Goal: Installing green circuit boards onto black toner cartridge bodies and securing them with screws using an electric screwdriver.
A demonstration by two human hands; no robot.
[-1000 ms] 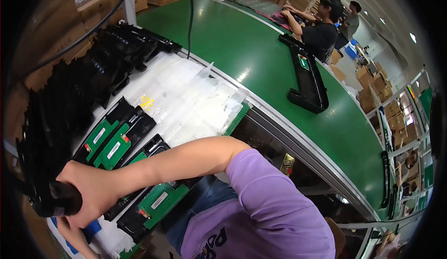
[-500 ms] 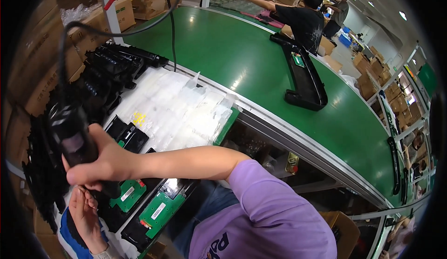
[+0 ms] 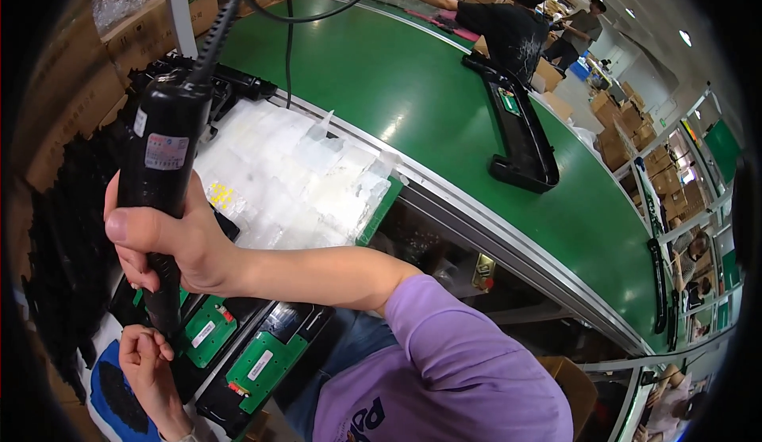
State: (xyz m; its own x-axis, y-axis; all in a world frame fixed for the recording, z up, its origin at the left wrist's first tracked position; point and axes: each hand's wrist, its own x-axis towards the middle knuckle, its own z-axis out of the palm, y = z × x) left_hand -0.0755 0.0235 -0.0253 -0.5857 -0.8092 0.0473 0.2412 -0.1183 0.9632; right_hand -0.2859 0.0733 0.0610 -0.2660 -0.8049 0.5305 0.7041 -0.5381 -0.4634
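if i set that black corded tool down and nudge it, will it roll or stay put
The black corded tool would probably roll a little, since it looks rounded. The ribbed cord sleeve at its top would likely check a full roll. It also looks glossy, so it may be somewhat slippery.

A person [image 3: 341,271] in a purple short-sleeved shirt [image 3: 468,355] grips a black cylindrical corded power tool [image 3: 151,180] in the right hand [image 3: 178,239], beside black plastic housings [image 3: 213,406] fitted with green circuit boards [image 3: 274,370]. The left hand [image 3: 149,366], fingers curled, sits just beside the tool's lower end; whether it holds anything is unclear. White translucent sheeting [image 3: 294,180] lies nearby. On a long green work surface [image 3: 357,69] rests a bent black housing [image 3: 536,136], near a worker in a black shirt [image 3: 508,37] with one arm outstretched.
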